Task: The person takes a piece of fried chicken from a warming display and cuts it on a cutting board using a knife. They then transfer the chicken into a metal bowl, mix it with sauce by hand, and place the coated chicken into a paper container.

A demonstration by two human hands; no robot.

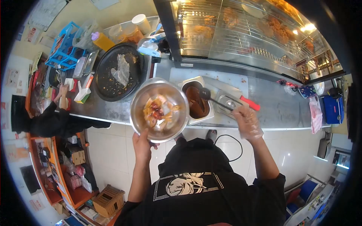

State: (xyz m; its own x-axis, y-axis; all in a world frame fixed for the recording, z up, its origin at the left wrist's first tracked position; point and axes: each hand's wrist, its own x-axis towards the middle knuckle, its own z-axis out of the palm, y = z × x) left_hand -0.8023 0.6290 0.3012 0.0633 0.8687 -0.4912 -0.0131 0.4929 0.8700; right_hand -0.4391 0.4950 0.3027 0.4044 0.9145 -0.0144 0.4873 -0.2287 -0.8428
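Note:
My left hand (142, 146) is closed on the near rim of a steel mixing bowl (136, 100), held up at the counter's front edge. Inside the bowl lie pale food pieces (166, 113) with dark red sauce on top. My right hand (248, 121), in a clear plastic glove, grips the handle of a black ladle (218, 103). The ladle's head is over the right side of a square metal container (208, 115) of brown sauce (195, 101). Beside that container sit a metal lid (227, 101) and a red-handled utensil (249, 103).
A heated glass display cabinet (241, 37) with fried food on racks stands behind the counter (271, 98). To the left is a large black round pan (102, 81) holding a crumpled plastic bag (121, 71). Another person's hands (62, 94) work at the far left.

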